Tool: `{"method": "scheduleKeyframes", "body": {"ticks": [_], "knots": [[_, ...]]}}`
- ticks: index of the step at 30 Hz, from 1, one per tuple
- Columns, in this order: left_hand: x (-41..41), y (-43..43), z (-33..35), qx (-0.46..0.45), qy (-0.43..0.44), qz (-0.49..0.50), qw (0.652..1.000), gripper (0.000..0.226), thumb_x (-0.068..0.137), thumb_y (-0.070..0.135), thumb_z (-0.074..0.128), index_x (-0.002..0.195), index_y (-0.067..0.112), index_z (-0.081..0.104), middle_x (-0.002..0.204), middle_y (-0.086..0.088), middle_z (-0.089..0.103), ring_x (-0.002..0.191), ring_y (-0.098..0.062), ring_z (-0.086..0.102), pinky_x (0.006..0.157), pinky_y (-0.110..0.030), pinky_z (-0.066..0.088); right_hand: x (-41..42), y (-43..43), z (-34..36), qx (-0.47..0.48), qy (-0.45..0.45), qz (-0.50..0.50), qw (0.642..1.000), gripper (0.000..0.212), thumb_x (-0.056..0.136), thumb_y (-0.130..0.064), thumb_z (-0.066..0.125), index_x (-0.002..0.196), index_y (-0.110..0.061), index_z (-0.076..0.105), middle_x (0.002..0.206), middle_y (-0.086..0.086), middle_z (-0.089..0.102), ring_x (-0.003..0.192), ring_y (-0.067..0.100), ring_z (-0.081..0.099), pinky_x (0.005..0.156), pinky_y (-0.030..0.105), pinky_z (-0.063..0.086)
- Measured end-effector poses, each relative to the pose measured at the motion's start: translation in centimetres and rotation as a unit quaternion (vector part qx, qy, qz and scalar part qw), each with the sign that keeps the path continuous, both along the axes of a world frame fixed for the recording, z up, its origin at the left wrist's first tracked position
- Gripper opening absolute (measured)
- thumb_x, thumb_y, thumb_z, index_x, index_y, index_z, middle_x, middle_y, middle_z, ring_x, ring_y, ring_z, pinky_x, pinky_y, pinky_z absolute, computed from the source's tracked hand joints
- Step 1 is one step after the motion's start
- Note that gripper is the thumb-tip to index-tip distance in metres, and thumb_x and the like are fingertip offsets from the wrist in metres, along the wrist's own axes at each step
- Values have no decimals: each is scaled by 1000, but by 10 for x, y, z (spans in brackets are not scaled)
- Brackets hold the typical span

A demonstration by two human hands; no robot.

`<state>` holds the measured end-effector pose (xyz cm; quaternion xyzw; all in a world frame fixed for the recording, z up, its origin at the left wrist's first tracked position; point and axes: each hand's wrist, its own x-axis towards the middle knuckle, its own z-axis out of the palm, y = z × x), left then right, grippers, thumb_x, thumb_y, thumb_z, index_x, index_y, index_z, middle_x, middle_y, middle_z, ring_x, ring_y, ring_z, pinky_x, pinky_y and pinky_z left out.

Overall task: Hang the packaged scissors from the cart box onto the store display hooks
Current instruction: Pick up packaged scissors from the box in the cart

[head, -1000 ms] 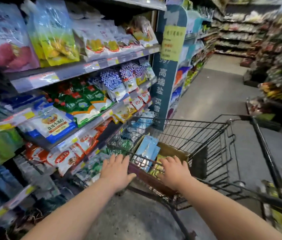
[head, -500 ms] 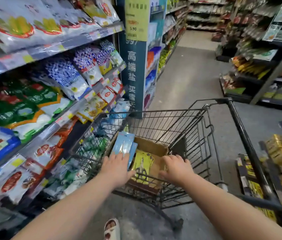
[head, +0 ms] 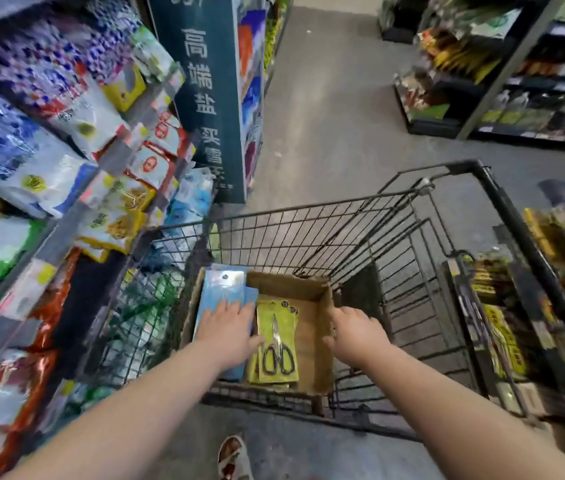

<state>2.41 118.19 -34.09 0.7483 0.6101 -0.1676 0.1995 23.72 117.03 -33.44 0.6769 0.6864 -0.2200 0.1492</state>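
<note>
Head view: cart [head: 447,174] rolled further along the aisle; left hand [head: 229,327] now over the box [head: 312,341] of packaged scissors [head: 279,337], right hand [head: 357,334] alongside, fingers spread, holding nothing; hanging not yet begun.

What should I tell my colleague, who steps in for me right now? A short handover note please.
Left hand: open, flat on the blue packages in the cardboard box; no grip on anything.
Right hand: at the box's right wall; whether it clasps it is unclear.
Packaged scissors: yellow-green cards stacked in the box, inside the cart.
Done: nothing hung that can be seen.
Left: lift the scissors packs and hang them; no display hooks are in view.
</note>
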Motion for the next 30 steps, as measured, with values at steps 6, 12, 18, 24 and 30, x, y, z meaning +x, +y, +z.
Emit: {"method": "scheduleKeyframes", "body": {"ticks": [6,12,18,24,30], "knots": [[4,29,-44,-74,5,-19,997,72,92,55,40,148,15,18,150,-10,30,141,-32,23,113,-47,27,2,28,-48,-73,9,-22,997,50,92,-35,45,138,-19,35,144,6,41,132,29,38,106,45,37],[16,43,-101,-124,-29,25,992,73,93,51,42,150,15,14,153,-7,26,142,-29,22,114,-43,27,3,64,-120,-147,31,-24,988,48,91,-32,47,135,-15,39,136,9,46,125,31,45,100,42,43],[37,48,-164,-176,-71,83,978,71,94,45,44,150,16,12,157,-6,18,144,-24,19,114,-40,24,-6,92,-198,-201,74,-60,975,47,92,-26,50,137,-18,38,136,10,46,122,30,48,102,42,44],[53,57,-222,-202,-94,136,965,72,94,42,47,151,16,11,159,-6,12,145,-27,19,115,-40,23,-14,107,-264,-233,92,-100,963,50,91,-30,52,137,-15,38,136,14,46,123,32,49,101,41,44],[52,63,-271,-200,-138,240,940,76,92,37,52,150,11,12,159,-10,11,146,-27,16,119,-36,17,-23,108,-308,-236,151,-208,937,60,87,-33,59,137,-12,34,134,14,50,121,32,51,101,41,43]]}}
